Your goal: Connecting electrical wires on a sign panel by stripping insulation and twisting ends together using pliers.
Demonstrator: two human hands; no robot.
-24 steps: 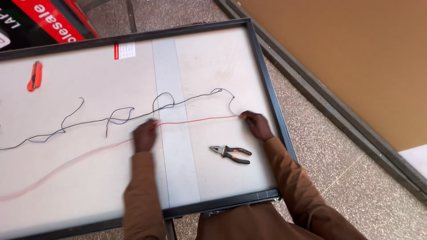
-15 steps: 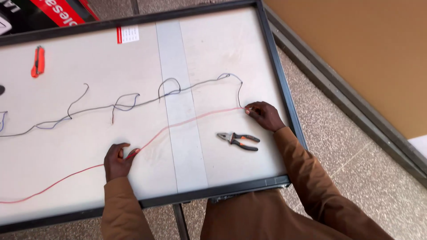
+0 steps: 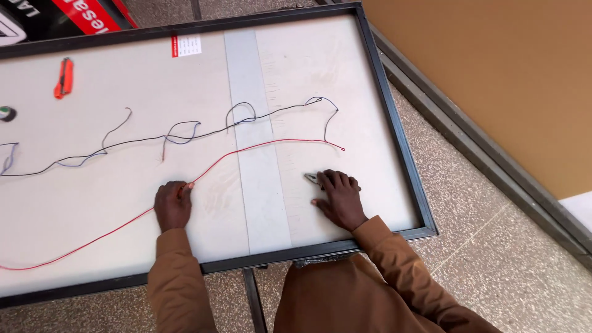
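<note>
left hand (image 3: 173, 205) pinches red wire (image 3: 259, 145) | right hand (image 3: 338, 196) closes over pliers (image 3: 312, 178) | wire looks thin, limp, light

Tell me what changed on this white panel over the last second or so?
The right hand let go of the red wire's end and came down onto the pliers, covering most of them. The left hand slid left and nearer along the red wire and pinches it there. The black wire, the orange cutter and the panel stayed as they were.
</note>
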